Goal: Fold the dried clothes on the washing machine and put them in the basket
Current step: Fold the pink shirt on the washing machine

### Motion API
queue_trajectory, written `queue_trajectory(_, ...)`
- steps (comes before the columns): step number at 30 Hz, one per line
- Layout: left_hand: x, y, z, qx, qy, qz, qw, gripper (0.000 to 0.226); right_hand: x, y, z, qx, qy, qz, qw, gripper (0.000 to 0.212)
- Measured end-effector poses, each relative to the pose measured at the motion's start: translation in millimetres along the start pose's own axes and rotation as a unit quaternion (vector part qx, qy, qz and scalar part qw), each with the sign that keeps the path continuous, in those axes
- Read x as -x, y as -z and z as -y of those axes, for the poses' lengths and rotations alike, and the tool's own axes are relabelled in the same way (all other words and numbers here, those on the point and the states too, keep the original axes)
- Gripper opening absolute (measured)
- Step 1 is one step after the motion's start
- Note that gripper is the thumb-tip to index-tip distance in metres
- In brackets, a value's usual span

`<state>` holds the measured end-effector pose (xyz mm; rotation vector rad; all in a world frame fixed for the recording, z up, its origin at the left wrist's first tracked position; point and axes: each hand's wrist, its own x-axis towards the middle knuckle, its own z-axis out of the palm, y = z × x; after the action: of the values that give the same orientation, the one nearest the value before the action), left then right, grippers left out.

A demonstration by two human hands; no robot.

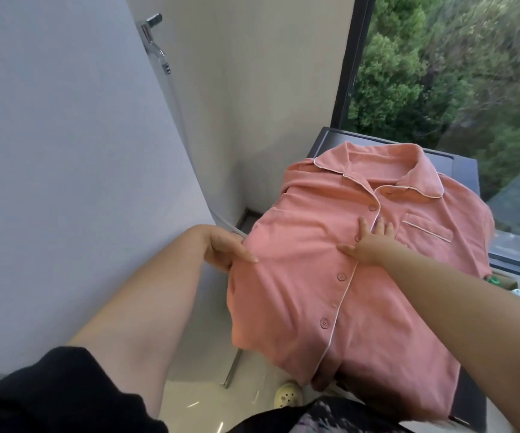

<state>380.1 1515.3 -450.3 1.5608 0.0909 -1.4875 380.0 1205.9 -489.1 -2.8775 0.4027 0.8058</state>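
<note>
- A salmon-pink, soft-knit pyjama shirt with white piping [299,276] lies front-up and buttoned on the dark flat top of the washing machine [464,173]. Its collar is at the far end, beyond the fingertips of both hands.
- The right hand [369,242] rests flat on the shirt's chest, with the fingers straight and spread and the thumb stretched out sideways. The fingertips lie on the button placket, and the piped chest pocket [427,229] is just to their right.
- The left hand [225,243] holds the shirt's side edge. The thumb lies on top of the cloth and the other fingers are hidden under it, pinching the fabric so that it rises in a ridge.
- Nearer than both hands, on the pale floor, sits a white perforated clog [288,398].
</note>
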Motion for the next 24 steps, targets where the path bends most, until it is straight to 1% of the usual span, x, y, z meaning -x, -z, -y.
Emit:
queue_trajectory(2, 7.9, 1.8, 8.4, -0.003, 0.006, -0.002, 1.000, 0.092, 4.4, -0.7, -0.2, 0.016, -0.001, -0.024, 1.000, 0.093)
queue_trajectory(4, 17.4, -1.9, 12.0, -0.043, 0.051, -0.024, 0.997, 0.095, 12.7, -1.6, 3.5, 0.055, -0.009, -0.057, 0.997, 0.085)
queue_trajectory(5, 20.9, -6.2, 11.8, -0.067, 0.077, -0.035, 0.994, 0.091, 17.1, -2.2, 5.8, 0.076, -0.012, -0.070, 0.995, 0.082)
queue_trajectory(6, 22.9, -9.1, 11.3, -0.091, 0.100, -0.042, 0.990, 0.081, 20.3, -3.3, 8.7, 0.091, -0.015, -0.078, 0.993, 0.080)
queue_trajectory(8, 23.9, -14.7, 11.6, -0.129, 0.136, -0.038, 0.982, 0.051, 25.2, -6.0, 12.7, 0.111, -0.015, -0.090, 0.990, 0.078)
queue_trajectory(9, 24.1, -17.8, 11.6, -0.139, 0.145, -0.031, 0.979, 0.041, 26.6, -7.1, 13.4, 0.118, -0.011, -0.100, 0.988, 0.077)
queue_trajectory(10, 24.9, -20.3, 12.3, -0.142, 0.144, -0.027, 0.979, 0.037, 28.1, -7.3, 13.8, 0.129, -0.005, -0.116, 0.985, 0.075)
queue_trajectory(12, 28.4, -23.6, 15.8, -0.117, 0.128, -0.031, 0.984, 0.030, 31.3, -7.1, 16.0, 0.164, 0.033, -0.160, 0.973, 0.073)
queue_trajectory(13, 30.4, -24.7, 18.1, -0.098, 0.117, -0.025, 0.988, 0.026, 32.9, -7.5, 19.9, 0.180, 0.067, -0.178, 0.965, 0.078)
queue_trajectory(14, 31.7, -24.6, 21.6, -0.081, 0.112, -0.022, 0.990, 0.022, 36.0, -9.8, 25.7, 0.188, 0.103, -0.185, 0.959, 0.084)
queue_trajectory(15, 32.6, -24.0, 24.7, -0.067, 0.111, -0.022, 0.991, 0.020, 38.7, -13.8, 32.3, 0.182, 0.135, -0.187, 0.956, 0.083)
queue_trajectory(17, 31.9, -24.9, 28.1, -0.077, 0.141, -0.045, 0.986, 0.019, 43.5, -24.6, 43.0, 0.140, 0.155, -0.169, 0.963, 0.067)
queue_trajectory(18, 31.4, -26.1, 29.8, -0.101, 0.175, -0.062, 0.977, 0.019, 44.5, -30.5, 46.1, 0.117, 0.151, -0.154, 0.969, 0.064)
queue_trajectory(19, 29.9, -26.3, 32.0, -0.136, 0.213, -0.077, 0.964, 0.024, 44.6, -34.6, 47.2, 0.104, 0.144, -0.141, 0.974, 0.064)
queue_trajectory(20, 29.6, -28.1, 33.4, -0.176, 0.258, -0.076, 0.947, 0.037, 43.8, -37.0, 47.0, 0.100, 0.139, -0.129, 0.977, 0.064)
queue_trajectory(22, 28.3, -30.9, 35.2, -0.265, 0.349, -0.059, 0.897, 0.062, 39.8, -36.4, 46.4, 0.095, 0.140, -0.116, 0.979, 0.065)
queue_trajectory(23, 28.9, -35.4, 32.2, -0.318, 0.387, -0.050, 0.864, 0.067, 37.9, -34.8, 46.1, 0.091, 0.140, -0.109, 0.980, 0.065)
queue_trajectory(24, 31.3, -42.4, 25.8, -0.371, 0.408, -0.050, 0.833, 0.064, 36.9, -33.2, 45.8, 0.083, 0.144, -0.104, 0.981, 0.065)
